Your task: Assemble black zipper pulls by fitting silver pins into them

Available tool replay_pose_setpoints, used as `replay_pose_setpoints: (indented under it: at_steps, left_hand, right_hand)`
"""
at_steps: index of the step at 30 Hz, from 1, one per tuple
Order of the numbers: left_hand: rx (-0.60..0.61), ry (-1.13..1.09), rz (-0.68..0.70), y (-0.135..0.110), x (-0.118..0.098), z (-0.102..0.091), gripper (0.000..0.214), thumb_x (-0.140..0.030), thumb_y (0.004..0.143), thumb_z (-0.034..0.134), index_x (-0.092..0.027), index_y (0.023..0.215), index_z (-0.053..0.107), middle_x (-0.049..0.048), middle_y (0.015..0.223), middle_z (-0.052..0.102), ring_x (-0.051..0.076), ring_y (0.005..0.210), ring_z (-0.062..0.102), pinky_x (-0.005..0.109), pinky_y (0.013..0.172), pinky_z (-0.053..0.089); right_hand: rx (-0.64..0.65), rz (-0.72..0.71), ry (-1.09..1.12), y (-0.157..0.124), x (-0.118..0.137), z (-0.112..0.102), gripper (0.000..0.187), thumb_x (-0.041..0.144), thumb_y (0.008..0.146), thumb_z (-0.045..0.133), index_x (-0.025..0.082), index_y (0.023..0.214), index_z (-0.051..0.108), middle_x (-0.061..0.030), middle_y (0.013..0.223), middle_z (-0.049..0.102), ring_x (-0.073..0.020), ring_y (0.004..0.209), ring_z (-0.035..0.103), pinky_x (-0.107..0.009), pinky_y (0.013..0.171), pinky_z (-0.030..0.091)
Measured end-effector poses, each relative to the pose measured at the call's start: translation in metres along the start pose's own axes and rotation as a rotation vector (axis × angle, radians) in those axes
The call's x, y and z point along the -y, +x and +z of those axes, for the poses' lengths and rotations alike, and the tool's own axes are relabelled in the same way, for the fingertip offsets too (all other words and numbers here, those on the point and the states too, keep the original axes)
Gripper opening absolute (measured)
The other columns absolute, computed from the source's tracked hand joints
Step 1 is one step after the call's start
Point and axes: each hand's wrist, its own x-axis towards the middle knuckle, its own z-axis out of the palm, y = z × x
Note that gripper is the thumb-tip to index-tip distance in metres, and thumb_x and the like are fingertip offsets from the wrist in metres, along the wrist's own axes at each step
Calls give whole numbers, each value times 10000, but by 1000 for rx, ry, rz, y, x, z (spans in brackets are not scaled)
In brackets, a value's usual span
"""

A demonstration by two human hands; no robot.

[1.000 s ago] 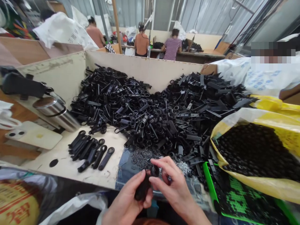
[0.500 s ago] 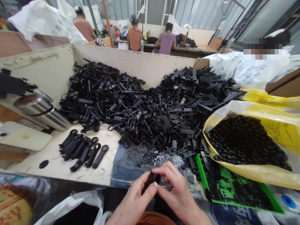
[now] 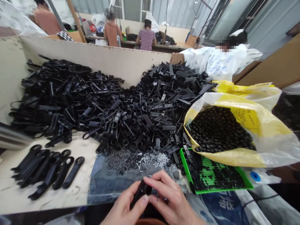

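Pins (image 3: 153,160) on denim cloth (image 3: 110,184) before me, parts heap (image 3: 145,120) behind. Handles (image 3: 50,173) left; tray (image 3: 222,190) right, beads (image 3: 220,131) in bag (image 3: 264,153) behind it.

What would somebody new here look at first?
Probably the huge heap of black pieces across the middle of the table. Next, the yellow-and-white bag of small round black bits on the right, above a bright green tray. At bottom centre, the left hand holds a black part.

The view has swung right, cropping the steel bottle (image 3: 12,137), and a silver pin (image 3: 150,176) shows by the right hand (image 3: 167,194).
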Motion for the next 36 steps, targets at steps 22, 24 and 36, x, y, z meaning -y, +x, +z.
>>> replay_pose_setpoints:
  at_steps: [22,24,36]
  left_hand:
    - [168,527,13,-32,-37,-5,489,-496,953,569,-282,1387,635,68,1333,716,297,1203,643,381,1020,523]
    - [170,577,114,-32,-36,-7,460,-461,975,538,-291,1393,629,61,1316,729,284,1183,664,355,997,538]
    - [-118,1063,471,-22,-13,-15,391,-232,1019,425,-276,1381,567,98,1160,713,307,1044,674,549,986,495]
  right_hand:
    - [96,217,185,-25,14,-8,480,468,1002,601,384,1471,541,-66,1168,598,-183,858,626,-282,724,569]
    - [34,168,199,-20,13,4,377,391,1050,527,379,1421,597,-54,1085,624,-198,940,629,-301,811,550]
    - [-49,368,300,6,-7,32,348,470,994,600,264,1245,725,-60,1018,713,-212,871,659,-308,749,534]
